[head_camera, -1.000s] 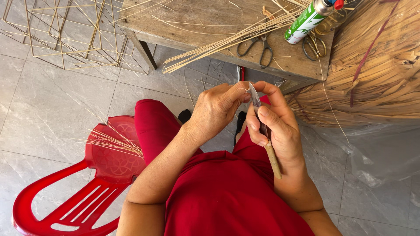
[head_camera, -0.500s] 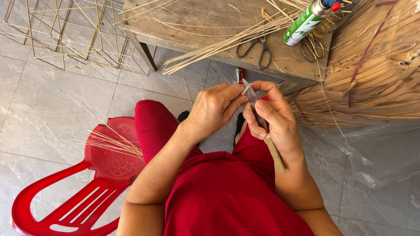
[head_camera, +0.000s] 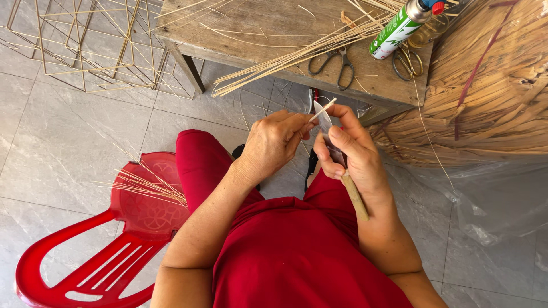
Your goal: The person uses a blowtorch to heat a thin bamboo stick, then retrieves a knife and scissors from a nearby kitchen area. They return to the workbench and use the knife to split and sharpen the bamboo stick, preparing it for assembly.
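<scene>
My left hand point(head_camera: 273, 144) pinches a thin pale bamboo sliver point(head_camera: 323, 108) between thumb and fingers. My right hand point(head_camera: 349, 155) grips a knife point(head_camera: 325, 122) with a grey blade and a light wooden handle point(head_camera: 355, 197) that sticks out below the palm. The blade points up and rests against the sliver, and the two hands touch above my lap in red clothing. The sliver's lower part is hidden inside my left fingers.
A worn wooden table point(head_camera: 274, 34) ahead carries long bamboo strips point(head_camera: 297, 54), scissors point(head_camera: 337, 65) and a green-and-white spray can point(head_camera: 399, 28). A big bundle of bamboo point(head_camera: 491, 97) lies right. Wire frames point(head_camera: 85, 45) stand far left. A red plastic chair point(head_camera: 120, 228) holds thin slivers.
The sliver's tip now sticks out farther above the blade. Both hands stay together in nearly the same spot.
</scene>
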Available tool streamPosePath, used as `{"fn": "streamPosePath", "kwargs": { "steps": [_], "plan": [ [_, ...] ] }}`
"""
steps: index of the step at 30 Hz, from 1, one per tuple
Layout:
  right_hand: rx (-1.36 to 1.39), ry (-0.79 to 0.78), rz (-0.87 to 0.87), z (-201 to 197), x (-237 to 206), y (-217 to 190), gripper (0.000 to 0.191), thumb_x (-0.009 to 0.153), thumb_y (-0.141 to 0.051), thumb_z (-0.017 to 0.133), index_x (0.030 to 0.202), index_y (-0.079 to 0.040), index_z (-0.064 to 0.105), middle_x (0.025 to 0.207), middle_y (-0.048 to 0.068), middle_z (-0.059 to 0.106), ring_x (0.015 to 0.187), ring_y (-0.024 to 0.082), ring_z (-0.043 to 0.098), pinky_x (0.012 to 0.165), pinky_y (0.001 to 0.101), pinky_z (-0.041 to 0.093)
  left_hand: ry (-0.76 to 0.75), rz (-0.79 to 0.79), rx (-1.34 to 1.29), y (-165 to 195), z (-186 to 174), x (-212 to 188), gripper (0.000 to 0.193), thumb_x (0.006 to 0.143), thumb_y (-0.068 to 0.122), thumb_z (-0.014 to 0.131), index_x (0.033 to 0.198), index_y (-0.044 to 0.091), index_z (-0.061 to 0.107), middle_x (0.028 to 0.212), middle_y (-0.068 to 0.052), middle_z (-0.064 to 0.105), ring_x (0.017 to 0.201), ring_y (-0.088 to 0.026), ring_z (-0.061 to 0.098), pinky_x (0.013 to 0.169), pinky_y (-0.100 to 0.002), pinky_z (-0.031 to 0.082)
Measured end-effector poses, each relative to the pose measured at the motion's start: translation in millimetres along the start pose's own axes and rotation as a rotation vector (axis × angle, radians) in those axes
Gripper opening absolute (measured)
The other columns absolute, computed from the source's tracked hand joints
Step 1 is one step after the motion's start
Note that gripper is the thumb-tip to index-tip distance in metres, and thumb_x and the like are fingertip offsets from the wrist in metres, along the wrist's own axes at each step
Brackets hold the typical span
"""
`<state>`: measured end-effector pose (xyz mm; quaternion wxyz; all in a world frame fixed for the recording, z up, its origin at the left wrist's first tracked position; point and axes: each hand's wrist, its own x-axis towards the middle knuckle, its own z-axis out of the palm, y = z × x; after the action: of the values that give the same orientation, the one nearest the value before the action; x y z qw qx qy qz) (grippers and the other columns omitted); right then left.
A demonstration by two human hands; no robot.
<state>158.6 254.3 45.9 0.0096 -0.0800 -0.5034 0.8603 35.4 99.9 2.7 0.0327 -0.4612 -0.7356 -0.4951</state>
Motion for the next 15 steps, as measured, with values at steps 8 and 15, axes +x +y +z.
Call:
{"fn": "streamPosePath", "kwargs": {
  "steps": [8,15],
  "plan": [
    [0.0,0.034,0.05,-1.3,6.6,8.8,0.036,0.108,-0.024,0.052,0.14,-0.01,0.045,0.078,0.007,0.058,0.047,0.005,0.041,0.043,0.0186,0.032,0.001,0.034,-0.083,2.6,-15.8,7.8,0.017,0.1,0.015,0.073,0.114,0.006,0.072,0.093,-0.008,0.073,0.074,-0.018,0.072,0.065,-0.032,0.06],
    [-0.142,0.017,0.009,-1.1,12.4,9.8,0.032,0.108,-0.022,0.053,0.137,-0.011,0.047,0.075,0.005,0.056,0.048,0.005,0.042,0.042,0.0193,0.033,0.205,0.225,0.054,21.4,-45.3,28.2,0.03,0.086,0.022,0.081,0.109,0.007,0.071,0.097,-0.009,0.062,0.088,-0.027,0.06,0.074,-0.04,0.054]
  ]
}}
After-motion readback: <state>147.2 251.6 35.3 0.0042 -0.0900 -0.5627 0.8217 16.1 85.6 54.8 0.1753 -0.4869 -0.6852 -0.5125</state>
